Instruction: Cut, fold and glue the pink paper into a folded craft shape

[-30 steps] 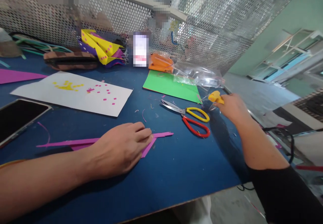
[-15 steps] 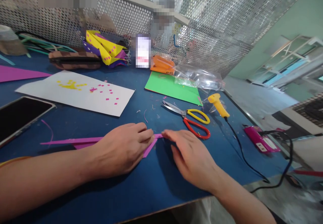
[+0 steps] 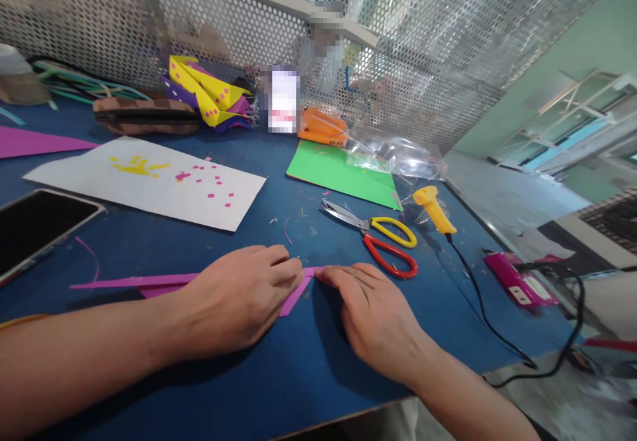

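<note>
Here my left hand (image 3: 239,305) lies flat, fingers extended, pinning the folded magenta paper strip (image 3: 164,283) to the blue counter (image 3: 318,355), while my right hand (image 3: 378,315), also open, presses fingertips onto its pointed end, scissors (image 3: 378,239) parked nearby.

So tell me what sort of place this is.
Probably a paper-craft workbench: scissors, a glue gun and coloured paper lie on the blue table, and both hands press a pink paper strip.

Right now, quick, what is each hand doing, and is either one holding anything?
Left hand: open, palm down, pressing the folded pink paper strip on the blue table.
Right hand: open, fingertips on the strip's right end, gripping nothing.
</note>
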`<state>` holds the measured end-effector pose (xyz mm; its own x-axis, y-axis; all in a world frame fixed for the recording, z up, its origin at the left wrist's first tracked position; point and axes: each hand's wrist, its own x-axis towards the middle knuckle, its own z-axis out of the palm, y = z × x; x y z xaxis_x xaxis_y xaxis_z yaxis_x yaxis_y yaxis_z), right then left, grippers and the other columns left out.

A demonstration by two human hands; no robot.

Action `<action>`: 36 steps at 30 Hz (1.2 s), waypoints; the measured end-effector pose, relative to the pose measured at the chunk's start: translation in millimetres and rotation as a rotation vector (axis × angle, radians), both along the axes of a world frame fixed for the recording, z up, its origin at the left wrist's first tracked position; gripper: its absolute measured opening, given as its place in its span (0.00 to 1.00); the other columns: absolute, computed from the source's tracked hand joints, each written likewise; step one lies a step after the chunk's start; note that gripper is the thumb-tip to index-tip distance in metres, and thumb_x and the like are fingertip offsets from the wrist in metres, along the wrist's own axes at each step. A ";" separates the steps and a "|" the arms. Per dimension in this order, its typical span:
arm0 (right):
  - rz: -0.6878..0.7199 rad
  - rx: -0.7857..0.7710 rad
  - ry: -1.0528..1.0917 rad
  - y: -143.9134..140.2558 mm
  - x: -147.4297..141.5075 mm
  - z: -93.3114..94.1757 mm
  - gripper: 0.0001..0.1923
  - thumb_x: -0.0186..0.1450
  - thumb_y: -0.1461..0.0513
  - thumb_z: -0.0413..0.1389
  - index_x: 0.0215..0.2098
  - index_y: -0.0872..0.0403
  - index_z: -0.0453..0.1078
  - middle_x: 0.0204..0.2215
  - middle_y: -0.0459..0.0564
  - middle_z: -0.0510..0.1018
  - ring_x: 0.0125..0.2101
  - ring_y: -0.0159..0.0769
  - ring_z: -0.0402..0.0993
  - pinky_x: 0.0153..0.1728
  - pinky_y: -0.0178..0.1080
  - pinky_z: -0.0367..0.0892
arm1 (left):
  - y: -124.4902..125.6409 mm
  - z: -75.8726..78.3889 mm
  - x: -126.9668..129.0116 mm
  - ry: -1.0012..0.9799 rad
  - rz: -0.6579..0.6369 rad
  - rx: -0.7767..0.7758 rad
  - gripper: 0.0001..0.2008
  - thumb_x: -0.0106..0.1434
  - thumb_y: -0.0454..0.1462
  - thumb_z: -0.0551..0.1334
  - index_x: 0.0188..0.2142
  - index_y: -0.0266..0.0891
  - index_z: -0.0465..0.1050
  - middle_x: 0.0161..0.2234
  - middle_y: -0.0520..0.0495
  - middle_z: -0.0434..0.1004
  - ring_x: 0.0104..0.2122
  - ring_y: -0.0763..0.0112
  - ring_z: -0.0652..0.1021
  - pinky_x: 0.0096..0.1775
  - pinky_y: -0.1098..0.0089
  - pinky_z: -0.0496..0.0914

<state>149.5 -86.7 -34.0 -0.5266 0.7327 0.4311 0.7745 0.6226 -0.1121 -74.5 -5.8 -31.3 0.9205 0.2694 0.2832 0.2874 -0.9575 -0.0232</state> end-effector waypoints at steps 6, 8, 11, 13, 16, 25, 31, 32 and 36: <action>-0.004 -0.026 0.087 -1.1 2.3 -2.9 0.20 0.66 0.73 0.44 0.53 0.63 0.67 0.45 0.60 0.82 0.45 0.43 0.80 0.47 0.47 0.75 | 2.9 -0.9 -5.3 -0.010 -0.051 0.065 0.12 0.68 0.31 0.54 0.32 0.37 0.75 0.33 0.44 0.77 0.33 0.63 0.73 0.35 0.63 0.71; -0.004 -0.022 0.101 -1.5 3.2 -3.3 0.20 0.66 0.73 0.45 0.54 0.63 0.67 0.46 0.60 0.82 0.45 0.43 0.80 0.46 0.47 0.76 | 2.1 -0.9 -5.9 0.015 -0.045 0.080 0.11 0.67 0.31 0.55 0.32 0.37 0.75 0.32 0.44 0.76 0.32 0.62 0.73 0.34 0.62 0.70; -0.005 -0.023 0.124 -1.8 4.2 -3.2 0.21 0.65 0.72 0.45 0.55 0.61 0.66 0.45 0.59 0.82 0.45 0.42 0.80 0.46 0.47 0.76 | 1.2 -0.6 -6.5 0.024 -0.034 0.089 0.09 0.67 0.30 0.56 0.34 0.36 0.75 0.33 0.44 0.77 0.33 0.62 0.73 0.34 0.62 0.69; -0.005 -0.021 0.129 -2.0 4.1 -3.0 0.21 0.65 0.72 0.45 0.56 0.60 0.66 0.45 0.59 0.82 0.45 0.42 0.80 0.46 0.47 0.77 | 0.9 -0.4 -7.3 0.007 -0.025 0.093 0.10 0.67 0.30 0.54 0.36 0.35 0.75 0.34 0.42 0.77 0.34 0.62 0.73 0.35 0.62 0.69; -0.013 -0.006 0.111 -2.5 3.3 -2.7 0.21 0.66 0.73 0.45 0.56 0.60 0.66 0.45 0.59 0.82 0.45 0.43 0.80 0.46 0.48 0.77 | -0.6 0.5 -8.3 0.019 -0.032 0.091 0.09 0.67 0.30 0.56 0.33 0.37 0.75 0.34 0.43 0.77 0.34 0.62 0.72 0.35 0.63 0.67; 0.001 0.038 -0.004 -3.2 2.1 -3.0 0.20 0.67 0.72 0.43 0.54 0.64 0.68 0.46 0.63 0.82 0.45 0.45 0.80 0.46 0.49 0.76 | -7.4 13.4 -5.2 0.125 -0.015 -0.013 0.08 0.63 0.30 0.61 0.27 0.39 0.71 0.31 0.47 0.72 0.33 0.61 0.69 0.33 0.60 0.63; -0.013 0.037 0.035 -3.5 1.9 -4.9 0.20 0.67 0.72 0.44 0.54 0.62 0.67 0.45 0.61 0.82 0.45 0.44 0.80 0.46 0.48 0.75 | -10.3 20.3 -14.6 0.138 0.031 0.082 0.06 0.62 0.29 0.59 0.31 0.38 0.73 0.29 0.46 0.71 0.31 0.61 0.69 0.34 0.60 0.62; -0.013 0.037 0.036 -3.7 2.1 -5.2 0.20 0.67 0.72 0.44 0.54 0.62 0.67 0.45 0.61 0.82 0.45 0.44 0.80 0.47 0.48 0.75 | -11.7 19.5 -15.7 0.138 0.029 0.111 0.06 0.61 0.28 0.59 0.30 0.38 0.73 0.28 0.46 0.70 0.31 0.62 0.68 0.33 0.61 0.62; -0.003 0.041 -0.001 -4.7 1.8 -5.2 0.19 0.67 0.72 0.45 0.53 0.65 0.68 0.45 0.63 0.82 0.46 0.45 0.80 0.47 0.48 0.74 | -14.4 13.9 -16.3 0.158 0.000 0.120 0.08 0.56 0.27 0.63 0.24 0.40 0.70 0.29 0.45 0.69 0.32 0.61 0.67 0.32 0.61 0.59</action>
